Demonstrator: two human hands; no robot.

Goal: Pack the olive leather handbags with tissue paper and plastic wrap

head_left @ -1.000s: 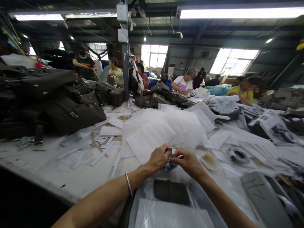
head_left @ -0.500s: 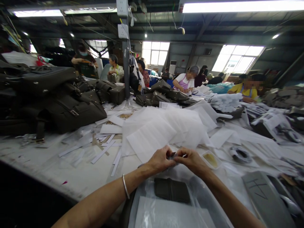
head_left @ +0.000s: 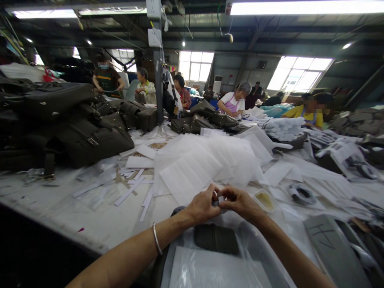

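Note:
My left hand (head_left: 205, 203) and my right hand (head_left: 238, 202) meet above the far end of a plastic-wrapped dark bag (head_left: 216, 239). A small whitish piece (head_left: 221, 199) shows between their fingertips, pinched by my right hand. The fingers of my left hand are curled round something small and grey, too hidden to name. Under my forearms, a white sheet (head_left: 210, 268) lies beneath clear plastic on the bag.
White foam sheets (head_left: 192, 168) spread beyond my hands. Dark bags (head_left: 90, 136) are piled at left, near paper strips (head_left: 129, 191). At right are a small tray (head_left: 265, 201), a coiled strap (head_left: 302, 195) and a marked grey box (head_left: 330, 248). Several people work behind.
The whitish piece now shows between my fingertips, where a dark bit showed before. My hands have stayed in nearly the same place. At the back left, a person stands more upright.

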